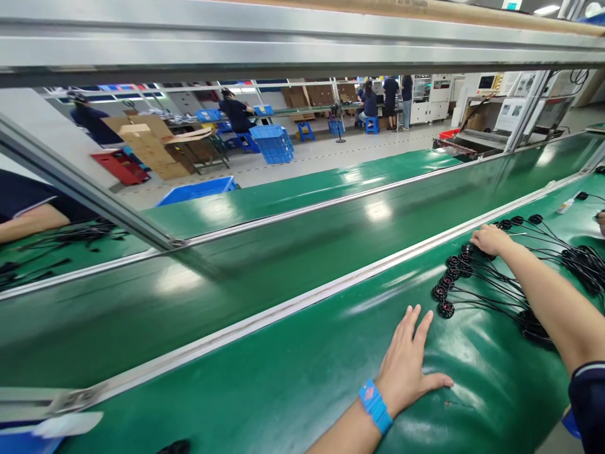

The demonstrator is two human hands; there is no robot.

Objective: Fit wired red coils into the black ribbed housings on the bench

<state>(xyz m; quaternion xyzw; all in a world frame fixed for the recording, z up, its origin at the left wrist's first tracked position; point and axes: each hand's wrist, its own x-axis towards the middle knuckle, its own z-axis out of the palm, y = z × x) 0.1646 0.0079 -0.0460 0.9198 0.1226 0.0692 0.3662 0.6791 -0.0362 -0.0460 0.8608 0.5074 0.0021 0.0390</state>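
My left hand (405,362), with a blue wristband (375,405), lies flat with fingers spread on the green work surface (283,384). It holds nothing. My right hand (492,241) reaches over a row of small round black parts with cables (445,308), its fingers curled downward among them. What its fingertips grip is hidden. A thin light-coloured rod (518,234) shows just beside that hand. Black cables run right from the round parts into coiled bundles (536,328). A tiny reddish wire scrap (448,403) lies near my left thumb.
A white rail (302,304) separates the bench from a green conveyor belt (265,252). A metal frame beam (283,41) crosses overhead. At the right edge are another person's fingers (601,221), a small bottle (564,205) and more coiled cables (583,265). A co-worker's arm (33,222) shows at left.
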